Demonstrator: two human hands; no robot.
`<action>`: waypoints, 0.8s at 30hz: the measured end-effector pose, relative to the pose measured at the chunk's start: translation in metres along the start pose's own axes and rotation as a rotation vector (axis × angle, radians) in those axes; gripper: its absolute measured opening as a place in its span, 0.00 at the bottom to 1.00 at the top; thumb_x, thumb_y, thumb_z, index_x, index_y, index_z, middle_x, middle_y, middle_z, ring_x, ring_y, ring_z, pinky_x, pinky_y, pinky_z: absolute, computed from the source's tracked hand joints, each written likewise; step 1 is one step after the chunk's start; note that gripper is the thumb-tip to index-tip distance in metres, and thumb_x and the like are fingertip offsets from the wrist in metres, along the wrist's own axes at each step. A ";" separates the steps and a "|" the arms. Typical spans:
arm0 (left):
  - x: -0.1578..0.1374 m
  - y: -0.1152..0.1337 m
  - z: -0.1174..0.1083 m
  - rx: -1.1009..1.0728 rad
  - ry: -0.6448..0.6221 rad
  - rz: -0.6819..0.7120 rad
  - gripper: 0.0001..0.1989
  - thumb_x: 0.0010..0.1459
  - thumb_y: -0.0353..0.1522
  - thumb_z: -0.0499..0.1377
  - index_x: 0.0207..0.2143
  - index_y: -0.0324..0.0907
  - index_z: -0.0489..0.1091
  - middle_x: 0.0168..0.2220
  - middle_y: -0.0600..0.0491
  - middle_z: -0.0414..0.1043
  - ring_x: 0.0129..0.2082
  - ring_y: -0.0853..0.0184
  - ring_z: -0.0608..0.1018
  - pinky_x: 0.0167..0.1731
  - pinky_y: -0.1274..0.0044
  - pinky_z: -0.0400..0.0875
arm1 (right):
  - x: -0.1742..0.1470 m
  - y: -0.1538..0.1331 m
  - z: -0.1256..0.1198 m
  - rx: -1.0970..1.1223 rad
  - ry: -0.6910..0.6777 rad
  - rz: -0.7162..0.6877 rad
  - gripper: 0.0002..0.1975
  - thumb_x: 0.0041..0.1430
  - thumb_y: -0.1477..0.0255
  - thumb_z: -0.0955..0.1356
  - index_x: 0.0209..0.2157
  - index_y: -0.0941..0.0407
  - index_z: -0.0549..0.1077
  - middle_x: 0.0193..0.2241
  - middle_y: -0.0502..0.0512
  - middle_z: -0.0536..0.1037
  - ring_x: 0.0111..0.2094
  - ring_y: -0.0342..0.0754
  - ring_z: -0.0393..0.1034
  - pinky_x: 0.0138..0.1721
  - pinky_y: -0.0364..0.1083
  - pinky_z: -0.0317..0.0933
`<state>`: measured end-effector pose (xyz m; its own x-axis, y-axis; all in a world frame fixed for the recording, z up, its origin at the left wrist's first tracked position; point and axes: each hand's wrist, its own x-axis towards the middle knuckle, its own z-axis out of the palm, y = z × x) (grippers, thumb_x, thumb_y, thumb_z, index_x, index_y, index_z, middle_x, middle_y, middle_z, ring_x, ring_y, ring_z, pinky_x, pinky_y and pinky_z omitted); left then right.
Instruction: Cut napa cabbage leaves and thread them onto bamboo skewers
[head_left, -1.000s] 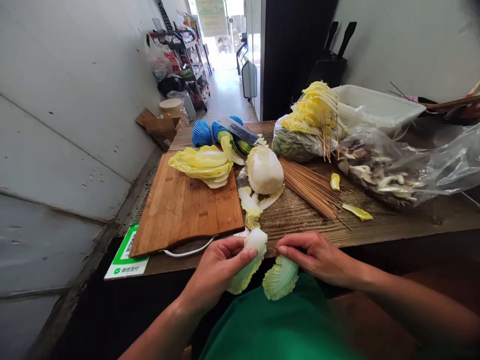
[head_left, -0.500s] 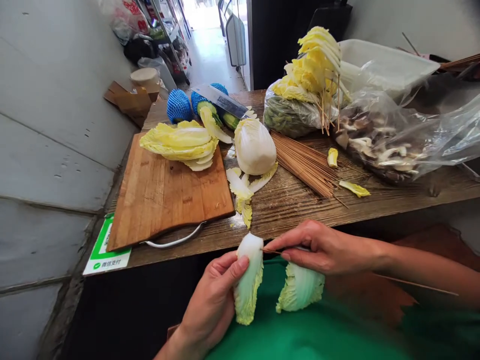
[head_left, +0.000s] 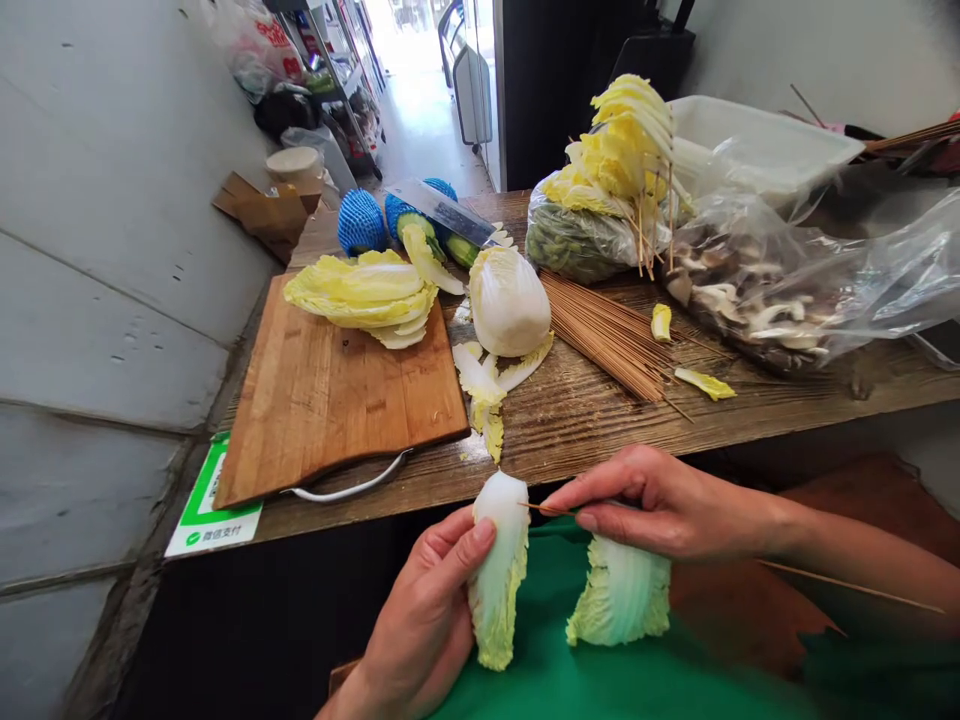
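Note:
My left hand (head_left: 442, 580) pinches a napa cabbage leaf (head_left: 501, 560) between thumb and fingers, its white end up and its frilly end down. Closed on a thin bamboo skewer (head_left: 847, 585) is my right hand (head_left: 660, 510). The skewer's front end meets the leaf's right edge near the top; how deep it goes cannot be made out. A second napa cabbage leaf (head_left: 622, 595) hangs just below my right hand, apparently on the skewer, its upper end hidden by the fingers.
On the table (head_left: 570, 430) lie a cutting board (head_left: 330, 400) with cabbage leaves (head_left: 367, 290), a cabbage head (head_left: 510, 300), a knife (head_left: 446, 212) on cucumbers, and loose skewers (head_left: 607, 335). Skewered leaves (head_left: 622, 150) rest on a bag of greens (head_left: 574, 235), beside bagged mushrooms (head_left: 757, 300).
My right hand has moved slightly right, with more skewer showing between its fingertips and the held leaf. The second leaf shifted right and slightly down with it. My left hand stays nearly still.

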<state>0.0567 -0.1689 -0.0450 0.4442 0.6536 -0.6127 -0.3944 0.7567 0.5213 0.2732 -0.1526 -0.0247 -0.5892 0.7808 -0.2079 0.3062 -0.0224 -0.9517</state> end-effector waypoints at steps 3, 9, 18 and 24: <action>-0.001 0.001 0.000 -0.003 -0.011 0.005 0.08 0.48 0.32 0.63 0.33 0.39 0.76 0.28 0.49 0.76 0.29 0.67 0.76 0.31 0.79 0.69 | 0.000 0.001 -0.001 0.023 -0.006 0.023 0.16 0.58 0.71 0.62 0.44 0.57 0.75 0.18 0.47 0.66 0.18 0.39 0.51 0.17 0.39 0.48; 0.000 0.000 0.001 -0.008 -0.037 0.004 0.08 0.49 0.31 0.63 0.34 0.39 0.76 0.28 0.49 0.76 0.27 0.68 0.75 0.27 0.81 0.68 | 0.000 -0.001 -0.001 0.039 -0.011 0.039 0.16 0.58 0.70 0.62 0.45 0.56 0.75 0.21 0.49 0.68 0.20 0.40 0.53 0.19 0.39 0.50; 0.000 -0.002 -0.001 -0.037 -0.052 -0.006 0.07 0.50 0.30 0.62 0.33 0.38 0.76 0.26 0.50 0.75 0.25 0.71 0.75 0.29 0.81 0.69 | -0.001 -0.002 -0.001 0.082 -0.041 0.023 0.17 0.58 0.71 0.62 0.45 0.61 0.74 0.23 0.52 0.72 0.20 0.39 0.55 0.19 0.38 0.51; 0.000 -0.004 0.001 -0.056 -0.067 -0.006 0.08 0.50 0.30 0.62 0.33 0.37 0.76 0.26 0.49 0.75 0.24 0.71 0.74 0.27 0.81 0.68 | -0.003 -0.001 -0.001 0.096 -0.044 0.018 0.17 0.58 0.71 0.62 0.46 0.62 0.74 0.27 0.56 0.75 0.22 0.40 0.59 0.22 0.39 0.55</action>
<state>0.0586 -0.1717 -0.0463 0.4989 0.6497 -0.5736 -0.4350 0.7602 0.4826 0.2750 -0.1545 -0.0227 -0.6174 0.7513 -0.2329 0.2453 -0.0974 -0.9645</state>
